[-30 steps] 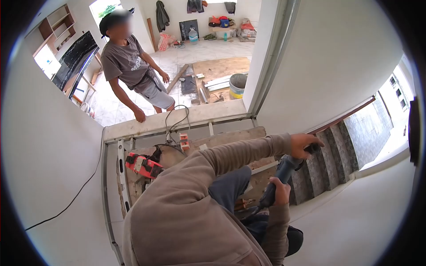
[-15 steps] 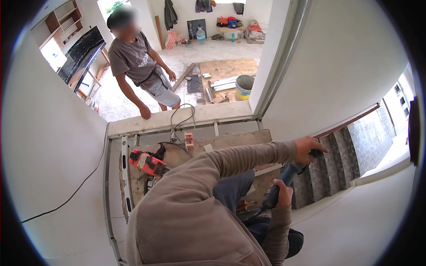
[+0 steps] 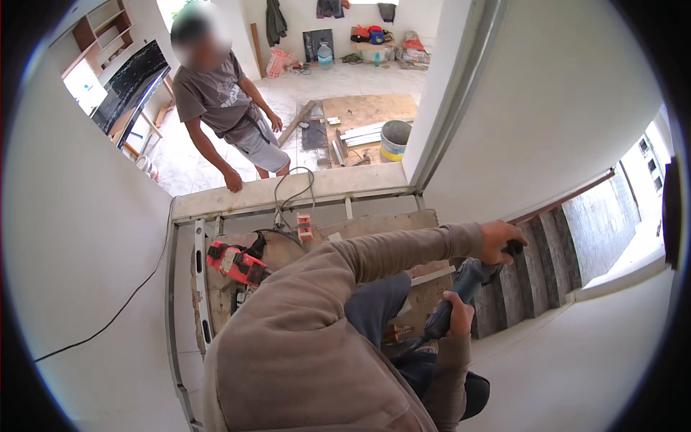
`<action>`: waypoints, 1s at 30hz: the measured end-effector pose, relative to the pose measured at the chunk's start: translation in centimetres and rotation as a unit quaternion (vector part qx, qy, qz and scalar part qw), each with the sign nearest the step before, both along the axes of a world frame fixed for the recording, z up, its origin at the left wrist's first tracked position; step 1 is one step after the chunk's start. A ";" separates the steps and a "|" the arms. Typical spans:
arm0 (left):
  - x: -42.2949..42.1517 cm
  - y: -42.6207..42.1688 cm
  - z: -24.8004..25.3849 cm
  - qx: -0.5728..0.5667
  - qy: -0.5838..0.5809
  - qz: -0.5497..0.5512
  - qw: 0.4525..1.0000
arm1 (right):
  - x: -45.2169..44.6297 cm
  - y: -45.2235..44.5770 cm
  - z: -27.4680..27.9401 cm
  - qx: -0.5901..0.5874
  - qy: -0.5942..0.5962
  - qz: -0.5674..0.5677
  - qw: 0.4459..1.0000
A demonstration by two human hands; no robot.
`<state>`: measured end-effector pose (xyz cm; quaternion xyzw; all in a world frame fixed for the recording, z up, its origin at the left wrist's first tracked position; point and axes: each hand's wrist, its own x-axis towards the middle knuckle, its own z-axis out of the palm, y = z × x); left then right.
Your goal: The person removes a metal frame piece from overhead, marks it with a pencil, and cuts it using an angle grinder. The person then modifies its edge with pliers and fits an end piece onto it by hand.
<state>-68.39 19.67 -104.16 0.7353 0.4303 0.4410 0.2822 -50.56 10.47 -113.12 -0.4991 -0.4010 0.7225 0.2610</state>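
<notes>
A dark grey-blue power tool (image 3: 468, 279), resembling an angle grinder, lies between my hands at the right. My left hand (image 3: 498, 241), at the end of the outstretched sleeve, is wrapped round the black handle by its head. Lower down, my right hand (image 3: 459, 314) grips the tool's body near the cord end. The tool's working end is hidden. Below the tool are my bent leg (image 3: 378, 306) in dark trousers and a strip of light material (image 3: 432, 276). Pliers with orange handles (image 3: 396, 333) lie close to my leg.
A person (image 3: 223, 108) stands beyond the ledge (image 3: 324, 183), one hand on it. A red tool (image 3: 236, 264), a spirit level (image 3: 201, 281), an orange-white block (image 3: 304, 226) and a looped cable lie left of my arm. Stairs (image 3: 536, 266) descend at right; a bucket (image 3: 395, 140) stands beyond.
The view has shifted slightly, so the room appears a little further right than in the earliest frame. Both hands keep their hold on the tool.
</notes>
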 end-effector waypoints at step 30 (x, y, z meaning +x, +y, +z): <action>7.2 -0.9 -0.4 -0.046 -0.307 0.092 0.946 | -0.2 -1.2 0.4 0.127 -0.220 -0.006 0.967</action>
